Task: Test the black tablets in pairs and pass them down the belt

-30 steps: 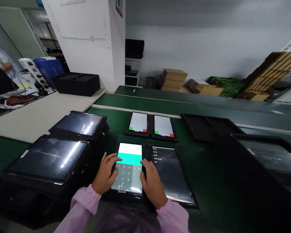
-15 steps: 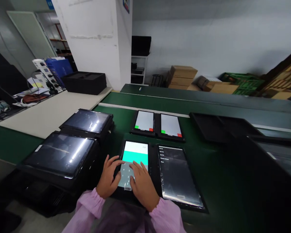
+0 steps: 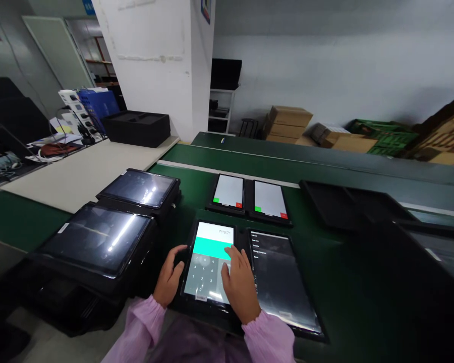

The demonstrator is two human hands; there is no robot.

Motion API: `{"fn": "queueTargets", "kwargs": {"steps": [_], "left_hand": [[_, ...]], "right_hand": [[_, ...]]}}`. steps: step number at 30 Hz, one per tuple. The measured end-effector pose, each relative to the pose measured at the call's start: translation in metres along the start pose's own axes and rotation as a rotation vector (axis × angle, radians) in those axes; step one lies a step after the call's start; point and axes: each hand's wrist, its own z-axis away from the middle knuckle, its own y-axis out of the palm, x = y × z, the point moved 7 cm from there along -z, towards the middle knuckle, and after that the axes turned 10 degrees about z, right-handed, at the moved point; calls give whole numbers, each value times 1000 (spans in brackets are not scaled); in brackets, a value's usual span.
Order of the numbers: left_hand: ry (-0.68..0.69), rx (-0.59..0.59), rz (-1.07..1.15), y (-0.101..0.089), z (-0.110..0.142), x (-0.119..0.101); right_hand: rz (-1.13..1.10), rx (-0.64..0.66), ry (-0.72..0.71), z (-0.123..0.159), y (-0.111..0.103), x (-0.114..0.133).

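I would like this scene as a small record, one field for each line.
Calculator tablet: lit, grey keypad below teal band
Left hand: beside that tablet's left edge, contact unclear
Right hand: over its right part, contact unclear
Menu tablet: rightmost of near pair, dark screen, text list
Far tablets: two, white screens, green and red lower corners
Left tablets: two, dark reflective screens

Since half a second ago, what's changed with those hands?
The pink-sleeved left hand has moved left, to the edge of the black calculator tablet; the right hand moved right, from the tablet's middle to its right side. The entry line lengthened. Nothing was grasped. The black, dark-screened tablet and two white-screened tablets stayed put.
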Motion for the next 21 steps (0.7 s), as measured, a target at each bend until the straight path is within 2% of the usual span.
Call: {"fn": "queueTargets", "kwargs": {"steps": [2, 7, 9, 11, 17, 19, 21], "left_hand": [[-15, -4, 22, 0, -1, 3], [-16, -7, -3, 0, -4, 5], [-22, -15, -18, -1, -6, 7], [-33, -22, -20, -1, -8, 9], [-68, -38, -27, 0, -19, 13], [-63, -44, -46, 2, -23, 12], [-43, -38, -71, 4, -27, 11]], "right_hand": [[-10, -11, 19, 1, -1, -2], [-62, 54, -67, -1, 1, 8], [-74, 48, -49, -2, -3, 0], [-74, 15, 6, -4, -12, -21], [-14, -49, 212, -3, -37, -107], [-8, -50, 235, -6, -40, -118], [-5, -28, 218, -10, -39, -118]]}}
